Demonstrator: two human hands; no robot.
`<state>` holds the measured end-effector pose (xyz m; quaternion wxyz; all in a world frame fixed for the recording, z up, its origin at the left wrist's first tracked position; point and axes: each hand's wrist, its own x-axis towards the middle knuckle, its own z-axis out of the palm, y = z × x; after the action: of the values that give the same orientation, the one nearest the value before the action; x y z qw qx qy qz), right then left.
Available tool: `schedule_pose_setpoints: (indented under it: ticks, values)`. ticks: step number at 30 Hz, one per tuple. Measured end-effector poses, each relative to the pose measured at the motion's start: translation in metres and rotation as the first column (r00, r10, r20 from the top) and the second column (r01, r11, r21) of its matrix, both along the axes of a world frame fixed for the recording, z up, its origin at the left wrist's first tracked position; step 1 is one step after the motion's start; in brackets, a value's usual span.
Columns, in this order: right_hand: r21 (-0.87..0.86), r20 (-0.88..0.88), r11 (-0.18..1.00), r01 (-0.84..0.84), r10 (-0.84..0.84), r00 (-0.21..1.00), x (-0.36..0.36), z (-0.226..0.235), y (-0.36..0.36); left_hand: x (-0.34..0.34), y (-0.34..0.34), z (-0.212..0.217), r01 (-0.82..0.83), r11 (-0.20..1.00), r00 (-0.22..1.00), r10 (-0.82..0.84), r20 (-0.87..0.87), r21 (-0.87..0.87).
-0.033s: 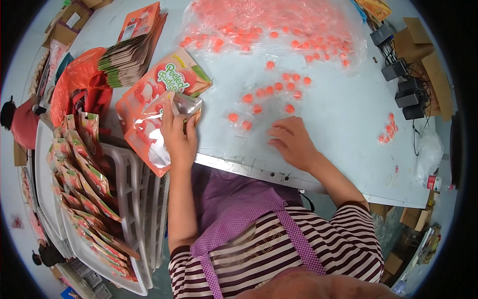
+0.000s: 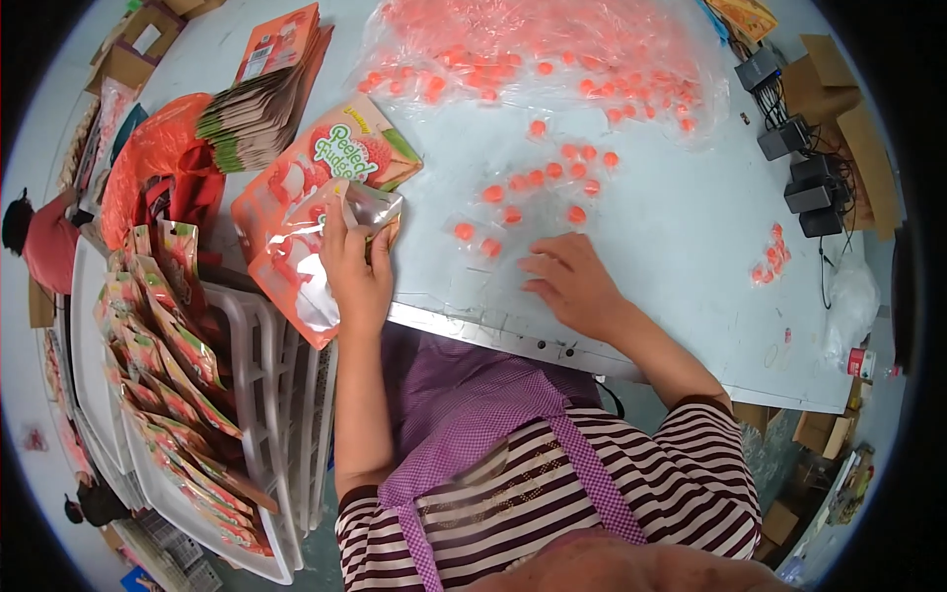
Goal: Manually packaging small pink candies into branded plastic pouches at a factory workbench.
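Observation:
My left hand [image 2: 355, 271] grips a red-and-pink printed pouch [image 2: 296, 276] near its top corner, fingers on one face and the thumb at its silvery opening. This pouch partly covers another pouch [image 2: 385, 168] of the same print. Just above the table, my right hand [image 2: 572, 281] is open, its curved fingers apart and nothing visible in them. Several small orange-red candies [image 2: 538, 178] in clear wrappers lie loose beyond it, the closest near its fingertips.
A big clear bag [image 2: 543, 49] of the same candies fills the far side. Stacked flat pouches [image 2: 261, 104] lie at the far left. Filled pouches [image 2: 178, 395] stand in white crates [image 2: 252, 345] at my left. Several candies [image 2: 769, 257] and black adapters [image 2: 814, 183] are at right.
My right hand has shifted slightly to the left above the table. The left hand keeps its hold on the pouch.

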<state>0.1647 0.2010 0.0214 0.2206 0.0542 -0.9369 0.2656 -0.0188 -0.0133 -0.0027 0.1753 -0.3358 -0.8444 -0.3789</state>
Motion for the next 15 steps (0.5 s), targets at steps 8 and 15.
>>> schedule_pose_setpoints:
  ticks: [8, 15]
  values:
    - [0.087, 0.023, 0.996, -0.009, 0.007, 1.0, -0.021, -0.012, -0.016, 0.0, -0.001, -0.003, -0.019, 1.0, 1.0, 0.018, -0.008, -0.022]
    - [0.16, 0.144, 0.98, 0.118, -0.142, 0.979, -0.051, -0.013, -0.014, 0.0, -0.002, -0.003, -0.021, 0.999, 0.999, 0.02, -0.036, -0.037]
